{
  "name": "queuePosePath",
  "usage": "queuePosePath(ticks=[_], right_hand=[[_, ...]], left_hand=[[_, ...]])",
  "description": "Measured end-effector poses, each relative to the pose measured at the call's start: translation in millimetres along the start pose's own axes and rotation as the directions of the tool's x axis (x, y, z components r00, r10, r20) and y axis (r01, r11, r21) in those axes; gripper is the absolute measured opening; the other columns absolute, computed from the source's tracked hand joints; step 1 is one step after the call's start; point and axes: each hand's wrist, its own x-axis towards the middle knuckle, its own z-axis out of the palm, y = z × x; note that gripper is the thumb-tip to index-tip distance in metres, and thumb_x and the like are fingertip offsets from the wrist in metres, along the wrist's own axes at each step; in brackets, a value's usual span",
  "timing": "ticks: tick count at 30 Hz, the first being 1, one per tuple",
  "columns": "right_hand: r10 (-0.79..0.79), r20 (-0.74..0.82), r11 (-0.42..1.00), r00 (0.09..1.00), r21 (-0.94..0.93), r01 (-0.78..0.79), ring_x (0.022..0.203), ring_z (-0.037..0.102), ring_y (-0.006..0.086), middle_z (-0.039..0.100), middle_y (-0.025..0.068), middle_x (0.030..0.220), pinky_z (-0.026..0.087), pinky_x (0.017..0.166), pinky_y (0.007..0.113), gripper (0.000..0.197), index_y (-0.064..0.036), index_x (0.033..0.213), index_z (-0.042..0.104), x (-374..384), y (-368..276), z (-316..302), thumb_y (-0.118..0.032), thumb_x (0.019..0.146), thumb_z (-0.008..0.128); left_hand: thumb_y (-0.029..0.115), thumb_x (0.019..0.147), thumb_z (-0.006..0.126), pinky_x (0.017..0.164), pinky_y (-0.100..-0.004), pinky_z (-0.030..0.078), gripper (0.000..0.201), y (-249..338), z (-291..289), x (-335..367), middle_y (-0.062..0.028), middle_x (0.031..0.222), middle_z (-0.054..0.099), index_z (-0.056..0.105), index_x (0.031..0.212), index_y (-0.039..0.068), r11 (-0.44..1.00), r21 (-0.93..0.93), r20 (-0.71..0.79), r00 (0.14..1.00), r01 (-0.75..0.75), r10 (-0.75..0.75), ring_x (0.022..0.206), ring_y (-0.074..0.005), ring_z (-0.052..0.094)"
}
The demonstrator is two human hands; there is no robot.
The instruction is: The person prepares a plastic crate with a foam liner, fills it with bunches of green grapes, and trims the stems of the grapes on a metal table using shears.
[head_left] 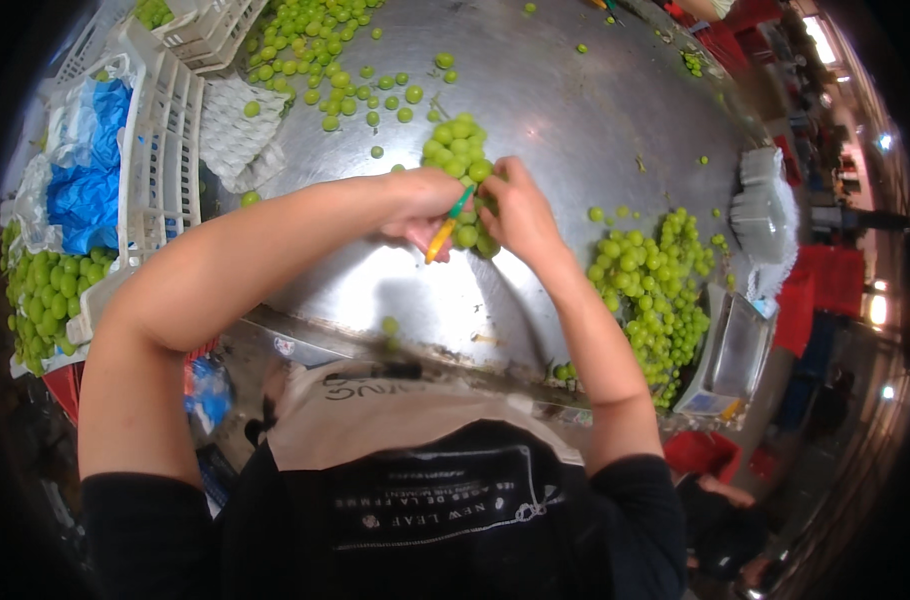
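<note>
Green grape bunch (pixel 457 150) runs up-frame between your hands: left hand (pixel 427 207) holds green-yellow snips (pixel 452 221); right hand (pixel 521 214) curls at bunch's right edge, grip unclear.

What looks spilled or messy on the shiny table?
Single green grapes lie scattered on the metal table, toward its far left. They look spilled because they sit apart, unlike the bunch at the right hand.

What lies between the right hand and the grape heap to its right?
In the head view, a strip of metal tabletop beside the right hand, plus a loose grape at the grape heap's upper-left edge.
</note>
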Motion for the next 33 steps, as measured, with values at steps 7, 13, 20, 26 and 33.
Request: queuePosePath(ticks=[7,13,20,26,33], right_hand=[[-0.021,-0.034,1.000,0.999,0.010,0.021,0.096,0.051,0.0319,0.047,0.0145,0.102,0.048,0.076,0.041,0.014,-0.0009,0.081,0.060,-4,-1,1,-0.001,0.066,0.058],[-0.011,-0.042,1.000,0.999,0.002,0.011,0.097,0.051,0.0325,0.048,0.0150,0.103,0.048,0.077,0.041,0.014,-0.0001,0.081,0.059,-4,0,3,-0.001,0.067,0.058],[0.003,-0.022,0.999,1.000,-0.041,-0.004,0.100,0.050,0.0334,0.047,0.0166,0.107,0.048,0.080,0.039,0.022,0.0012,0.088,0.059,-5,-3,3,-0.002,0.066,0.059],[-0.100,-0.072,0.994,0.992,0.027,0.102,0.132,0.016,0.0411,0.014,0.0248,0.143,0.013,0.108,0.055,0.115,-0.0041,0.140,0.010,-30,-38,3,-0.030,0.054,0.082],[-0.271,-0.392,0.924,0.879,0.148,0.351,0.115,0.042,0.0404,0.042,0.0232,0.124,0.037,0.096,0.048,0.091,0.0004,0.127,0.036,-25,-42,45,-0.019,0.051,0.082]], left_hand=[[0.019,0.083,0.048,0.038,-0.0303,0.048,0.024,0,-3,2,-0.0201,0.069,0.060,0.054,0.086,-0.004,0.996,0.079,0.037,0.999,0.033,-0.036,0.051,-0.0238,0.061],[0.023,0.081,0.050,0.041,-0.0306,0.050,0.027,4,-4,17,-0.0202,0.070,0.060,0.054,0.085,-0.003,0.994,0.062,0.072,0.993,0.089,-0.093,0.053,-0.0239,0.061],[0.023,0.084,0.052,0.042,-0.0297,0.050,0.025,-7,-11,33,-0.0173,0.068,0.059,0.054,0.089,-0.001,0.998,-0.030,0.039,0.998,0.059,-0.058,0.053,-0.0227,0.061],[0.023,0.090,0.045,0.041,-0.0277,0.051,0.026,-15,-12,27,-0.0138,0.074,0.058,0.048,0.102,0.000,0.991,-0.133,0.074,0.997,-0.006,0.016,0.053,-0.0194,0.059],[0.023,0.094,0.025,0.036,-0.0272,0.042,0.034,-11,3,3,-0.0125,0.070,0.058,0.046,0.110,0.002,0.978,-0.203,0.041,0.998,-0.042,0.051,0.044,-0.0149,0.053]])
